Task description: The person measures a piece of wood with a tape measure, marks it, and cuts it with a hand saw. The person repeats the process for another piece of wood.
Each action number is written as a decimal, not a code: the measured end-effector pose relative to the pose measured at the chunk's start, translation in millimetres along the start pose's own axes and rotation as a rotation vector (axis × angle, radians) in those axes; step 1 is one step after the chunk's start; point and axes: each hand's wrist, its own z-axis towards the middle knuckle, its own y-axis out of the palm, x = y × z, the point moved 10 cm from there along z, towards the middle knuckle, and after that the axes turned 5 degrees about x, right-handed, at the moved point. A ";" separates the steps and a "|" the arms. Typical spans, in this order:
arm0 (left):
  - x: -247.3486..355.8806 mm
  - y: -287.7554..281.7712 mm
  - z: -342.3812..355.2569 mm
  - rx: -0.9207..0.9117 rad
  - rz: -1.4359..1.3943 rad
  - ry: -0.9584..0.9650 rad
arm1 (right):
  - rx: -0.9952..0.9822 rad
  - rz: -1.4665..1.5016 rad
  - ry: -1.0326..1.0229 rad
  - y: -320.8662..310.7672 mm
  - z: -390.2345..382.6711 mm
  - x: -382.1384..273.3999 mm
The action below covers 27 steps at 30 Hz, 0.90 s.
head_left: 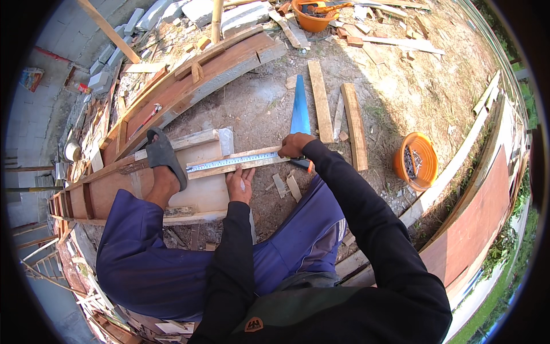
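Observation:
A narrow wooden strip (215,172) lies across a wooden frame (197,218) in front of me, with a tape measure's pale blade (243,161) stretched along its upper face. My left hand (239,186) has its fingers closed at the strip's near edge; a small pale spot shows there that I cannot make out. At the strip's right end my right hand (296,144) is closed around the end of the tape measure, whose case is hidden. Beside and partly under that hand lies a handsaw (299,112) with a blue blade and a black and orange handle.
My sandalled foot (166,160) rests on the frame. A hammer (150,117) lies inside a longer wooden form (200,80). Two boards (354,126) lie beyond the saw. An orange bucket of nails (416,161) stands right; another orange bucket (314,22) stands far back among scraps.

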 end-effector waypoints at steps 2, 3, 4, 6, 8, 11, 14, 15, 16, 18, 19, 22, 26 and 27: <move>-0.2 3.5 -2.9 0.009 0.012 -0.001 | 0.037 -0.007 -0.001 -0.8 0.7 1.4; 0.0 3.7 -3.3 0.015 0.020 0.002 | 0.056 -0.011 -0.004 -2.0 1.2 1.1; 0.2 3.9 -3.6 0.022 0.029 0.005 | 0.048 -0.006 0.004 -0.8 1.6 2.4; 0.8 6.0 -4.0 -0.009 0.020 0.011 | 0.030 0.005 0.019 1.2 2.1 4.9; 0.2 5.4 -2.9 -0.026 0.021 0.015 | 0.014 0.010 0.007 2.6 2.4 5.3; 1.4 0.9 -2.8 -0.009 0.024 0.007 | 0.000 0.019 0.007 1.0 -3.2 -0.6; 0.0 4.4 -5.4 0.002 0.020 -0.001 | 0.006 0.006 -0.001 1.6 -3.2 2.0; 1.1 6.6 -5.4 -0.011 0.034 0.019 | 0.009 -0.003 -0.015 0.9 -3.4 -0.1; 0.7 7.1 -6.7 -0.023 0.018 0.017 | 0.007 0.005 -0.019 0.9 -3.7 -1.2; 2.1 9.5 -8.9 -0.046 0.000 0.019 | -0.001 0.019 -0.021 0.7 -6.2 -0.5; 3.2 11.6 -10.0 -0.060 -0.002 0.022 | -0.007 0.021 -0.010 0.9 -7.0 0.5; 1.9 12.0 -10.3 -0.030 0.032 0.027 | -0.007 -0.020 -0.028 -3.5 -10.0 -2.5; 2.0 1.6 -3.0 -0.036 0.009 0.034 | 0.027 -0.006 -0.046 -13.7 -22.9 -12.5; 0.4 2.6 -3.5 -0.060 -0.008 0.035 | 0.043 -0.007 -0.051 -16.6 -29.4 -13.7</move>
